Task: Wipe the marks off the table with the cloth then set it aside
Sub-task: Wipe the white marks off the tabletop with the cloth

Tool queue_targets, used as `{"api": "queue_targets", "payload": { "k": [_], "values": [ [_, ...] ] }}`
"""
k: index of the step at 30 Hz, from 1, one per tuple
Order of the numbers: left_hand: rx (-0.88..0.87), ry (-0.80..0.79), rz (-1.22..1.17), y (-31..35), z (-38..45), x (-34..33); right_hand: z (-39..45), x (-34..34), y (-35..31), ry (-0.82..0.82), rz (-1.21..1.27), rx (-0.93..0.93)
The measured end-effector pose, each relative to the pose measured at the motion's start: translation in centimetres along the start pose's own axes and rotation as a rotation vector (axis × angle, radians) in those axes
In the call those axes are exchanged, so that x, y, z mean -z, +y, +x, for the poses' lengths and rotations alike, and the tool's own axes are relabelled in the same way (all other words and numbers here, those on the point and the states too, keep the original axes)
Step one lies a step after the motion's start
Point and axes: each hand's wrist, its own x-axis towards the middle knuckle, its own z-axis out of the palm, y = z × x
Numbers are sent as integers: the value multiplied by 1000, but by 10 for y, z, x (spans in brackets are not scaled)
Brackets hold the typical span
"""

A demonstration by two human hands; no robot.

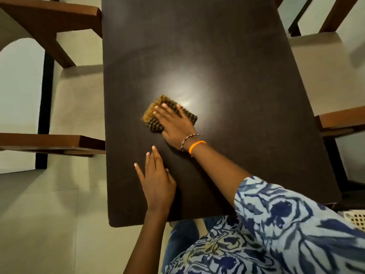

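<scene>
Nearest me, I am resting my left hand (156, 180) flat on the worktop (246, 107), fingers together and holding nothing, bracing by the near edge. Just beyond it, I am pressing my right hand (173, 123) palm-down on the cloth (156, 110), fingers spread over it, pinning rather than pinching. The cloth is lying directly under that grip, left of the worktop's middle, its long axis running from far left to near right. It is looking like a folded pad, checked dark and mustard, its edges blurred. The right hand is plainly the nearer one. Farther off, a glare patch (189, 86) is shining just beyond the cloth; I judge the stroke is heading there. I cannot make out any marks.
</scene>
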Motion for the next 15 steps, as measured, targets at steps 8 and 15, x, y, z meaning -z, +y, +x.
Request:
{"api": "queue_targets", "payload": {
  "k": [8,15],
  "values": [
    [-101,9,20,60,7,-12,-71,67,194,292,19,-640],
    [-76,44,-22,71,2,-17,-61,56,142,355,114,-880]
  ]
}}
